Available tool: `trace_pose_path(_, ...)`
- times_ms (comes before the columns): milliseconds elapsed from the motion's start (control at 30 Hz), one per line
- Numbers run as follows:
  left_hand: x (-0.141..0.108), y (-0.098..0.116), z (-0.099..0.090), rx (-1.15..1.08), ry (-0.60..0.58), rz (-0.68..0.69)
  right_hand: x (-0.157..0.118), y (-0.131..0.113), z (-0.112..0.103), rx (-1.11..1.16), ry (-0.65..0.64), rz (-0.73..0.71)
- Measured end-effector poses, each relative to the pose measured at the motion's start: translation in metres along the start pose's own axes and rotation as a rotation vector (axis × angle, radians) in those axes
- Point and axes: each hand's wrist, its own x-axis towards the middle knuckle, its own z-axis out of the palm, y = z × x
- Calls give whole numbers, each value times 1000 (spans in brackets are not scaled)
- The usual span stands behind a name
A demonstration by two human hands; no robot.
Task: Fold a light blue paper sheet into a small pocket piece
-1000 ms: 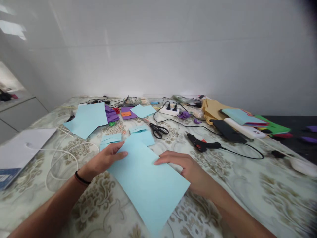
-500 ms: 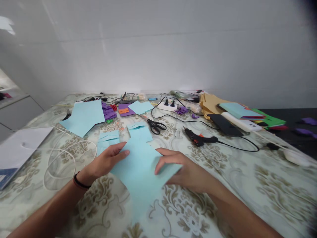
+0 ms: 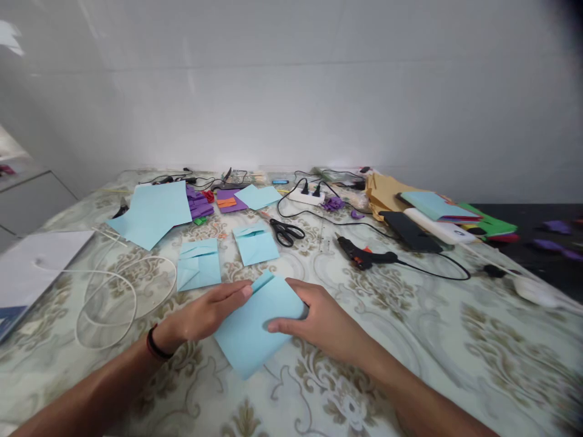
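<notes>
Holding blue paper (image 3: 248, 337) folded over, left hand (image 3: 207, 312) and right hand (image 3: 319, 318) each in pinching grip; 2 folded pieces (image 3: 257, 249) beyond.

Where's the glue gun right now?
In the head view, the black glue gun lies on the table right of centre, beyond the right hand and to the right of the black-handled scissors.

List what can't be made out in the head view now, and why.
All in the head view:
- Left hand, right hand: some fingers, hidden by the folded blue paper or the hands themselves.
- White pack: one end, cut off by the left edge.
- Purple strips: partly covered by the large blue sheet.
- White device: its round mark, too small to read.
</notes>
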Motion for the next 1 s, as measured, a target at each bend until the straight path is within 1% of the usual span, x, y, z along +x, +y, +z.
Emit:
trace_pose_path(100, 2, 2, 0, 78, -44, -7, 0, -3, 1, -51, 25, 15)
trace_pose_path(167, 5, 2, 1, 142, -35, -8, -2, -4, 2, -70, 38, 6)
trace_pose_path(233, 7, 1, 2, 158, -18, -11, -4, -4, 3, -64, 81, -6)
trace_pose_path(300, 7, -1, 4, 112, 5, -13, -6, -1, 4, 27, 168, -12)
trace_pose_path(367, 6, -2, 6, 50, 69, 0, -7, 2, 4, 206, 236, -26)
trace_pose_path(433, 6, -3, 8, -8, 190, 27, -6, 5, 3, 361, 217, -41)
trace_pose_path(500, 6, -5, 11, -56, 294, 56, -5, 7, 1, 419, 142, -45)
trace_pose_path(533, 5, -5, 12, -73, 317, 69, -4, 7, 1, 421, 114, -41)
trace_pose_path(600, 5, -6, 13, -82, 304, 100, -3, 7, 0, 409, 92, -28)
trace_pose_path(733, 4, -5, 13, -36, 218, 138, -4, 8, -2, 352, 151, -15)
trace_pose_path(800, 5, -5, 11, -42, 194, 166, -5, 8, -4, 315, 168, -19)
trace_pose_path(867, 5, -5, 10, -100, 230, 207, -5, 8, -5, 293, 165, -18)
trace_pose_path(967, 6, -6, 9, -226, 356, 245, -5, 8, -6, 292, 144, 1)
trace_pose_path(1000, 5, -6, 8, -254, 381, 253, -5, 7, -5, 295, 137, 6)
